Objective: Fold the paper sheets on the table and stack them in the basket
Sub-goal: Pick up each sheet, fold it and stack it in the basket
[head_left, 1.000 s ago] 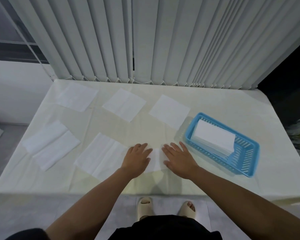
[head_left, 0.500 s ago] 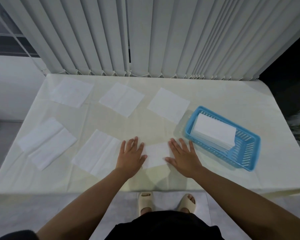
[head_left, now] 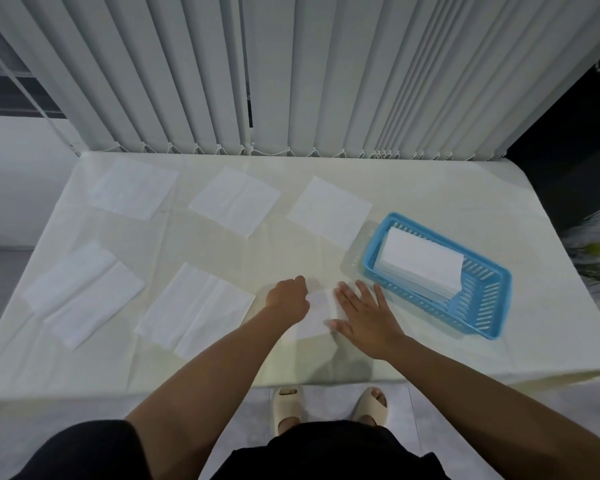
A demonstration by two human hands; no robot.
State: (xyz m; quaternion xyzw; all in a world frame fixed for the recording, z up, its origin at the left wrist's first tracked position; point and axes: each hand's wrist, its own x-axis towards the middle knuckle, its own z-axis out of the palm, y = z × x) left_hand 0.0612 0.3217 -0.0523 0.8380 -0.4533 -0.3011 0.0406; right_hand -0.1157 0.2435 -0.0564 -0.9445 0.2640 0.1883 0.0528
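Note:
A small folded white paper sheet (head_left: 317, 311) lies on the table near its front edge, between my hands. My left hand (head_left: 286, 299) has its fingers curled at the sheet's left edge and seems to pinch it. My right hand (head_left: 364, 315) lies flat with fingers spread on the sheet's right part. To the right stands the blue plastic basket (head_left: 492, 306), which holds a stack of folded sheets (head_left: 423, 268). Several unfolded sheets lie on the table, among them one (head_left: 194, 310) just left of my left arm and one (head_left: 328, 211) behind my hands.
The table wears a cream cloth (head_left: 447, 199). Grey vertical blinds (head_left: 291, 81) hang right behind its back edge. More sheets lie at the far left (head_left: 84, 292), back left (head_left: 134, 188) and back middle (head_left: 234, 200). My sandalled feet show below the front edge.
My left hand has gone from flat with spread fingers to curled at the sheet's left edge. My right hand has slid a little toward the middle of the sheet. The view has shifted slightly.

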